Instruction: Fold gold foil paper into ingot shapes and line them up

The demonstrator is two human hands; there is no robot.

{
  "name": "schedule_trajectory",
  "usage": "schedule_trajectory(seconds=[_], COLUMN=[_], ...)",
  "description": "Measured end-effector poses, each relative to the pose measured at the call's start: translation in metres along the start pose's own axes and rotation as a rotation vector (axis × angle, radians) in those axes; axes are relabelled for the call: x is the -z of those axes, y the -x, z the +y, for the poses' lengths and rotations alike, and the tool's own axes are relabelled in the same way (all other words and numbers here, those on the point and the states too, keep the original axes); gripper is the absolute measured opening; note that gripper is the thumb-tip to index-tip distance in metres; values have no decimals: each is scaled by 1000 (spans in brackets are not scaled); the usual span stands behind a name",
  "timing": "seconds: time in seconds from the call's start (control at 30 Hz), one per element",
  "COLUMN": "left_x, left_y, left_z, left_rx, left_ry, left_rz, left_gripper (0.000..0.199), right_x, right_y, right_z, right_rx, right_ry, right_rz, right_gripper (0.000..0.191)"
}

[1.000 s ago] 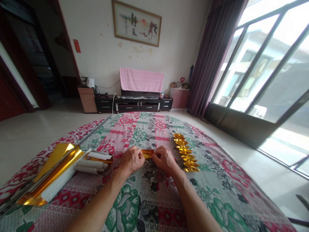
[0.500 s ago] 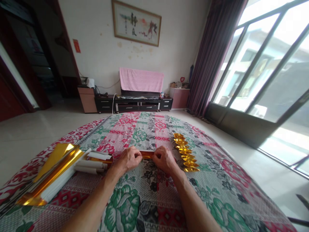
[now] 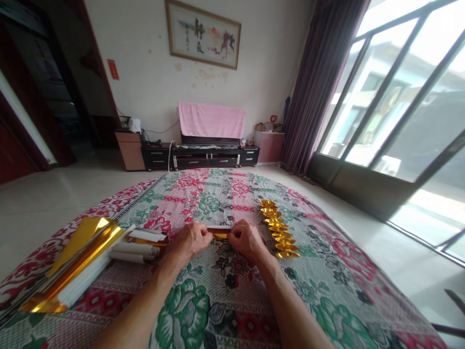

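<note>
Wall: pale, w/ tan stains; 1 framed pic hung high, 1 red paper slip to its left.
Far side of rm: low black cabinet against wall, pink cloth draped over smth dark on top; pale tiled floor around.
Window side: 1 purple curtain bunched next to big framed panes, v. bright outside, on person's R.
Table: rounded far edge, covered by floral tablecloth, red/green/grey/blk.
Folded gold pcs: approx. 8, pointed at both ends, one row running away from person, just beyond R hand; they overlap, so exact no. hard to get.
Foil sheets: 1 loose pile on person's L, gold faces + white backs; can't count layers.
White rolls: a few, at least 2, lying betw. pile & L forearm.
Gold foil strip: 1, mid-table, stretched betw. both hands, white edge along far side.
L hand: knuckles up, fingers curled, thumb & forefinger pinching strip's L end; forearm slants in from near edge.
R hand: mirror pose, curled, pinching strip's R end; exact fingertip contact hidden. Wrists low, near cloth; hands apart, only short stretch of gold showing betw. them.
</note>
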State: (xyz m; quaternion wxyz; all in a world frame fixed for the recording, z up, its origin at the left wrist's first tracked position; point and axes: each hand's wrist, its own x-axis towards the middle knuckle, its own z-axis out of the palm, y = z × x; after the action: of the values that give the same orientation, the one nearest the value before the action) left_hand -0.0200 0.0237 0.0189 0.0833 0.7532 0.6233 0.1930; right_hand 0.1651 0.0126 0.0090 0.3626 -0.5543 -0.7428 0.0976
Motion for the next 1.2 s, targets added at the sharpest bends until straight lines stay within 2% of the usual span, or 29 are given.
schedule_trajectory(seconds=[0.2,0.6,1.2], left_x=[5,6,7], left_y=[2,-1,0], left_z=[5,1,5], left_rx=[62,5,46], left_ry=[-41,-59,-105], left_rz=[-33,-82,-88], left_gripper=[19,26,25], right_x=[-1,-1,1], right_y=[-1,-2,-3], right_z=[2,2,0], right_rx=[8,-1,-23], right_ry=[10,50,50], right_rz=[2,-7,-33], right_gripper=[15,15,17])
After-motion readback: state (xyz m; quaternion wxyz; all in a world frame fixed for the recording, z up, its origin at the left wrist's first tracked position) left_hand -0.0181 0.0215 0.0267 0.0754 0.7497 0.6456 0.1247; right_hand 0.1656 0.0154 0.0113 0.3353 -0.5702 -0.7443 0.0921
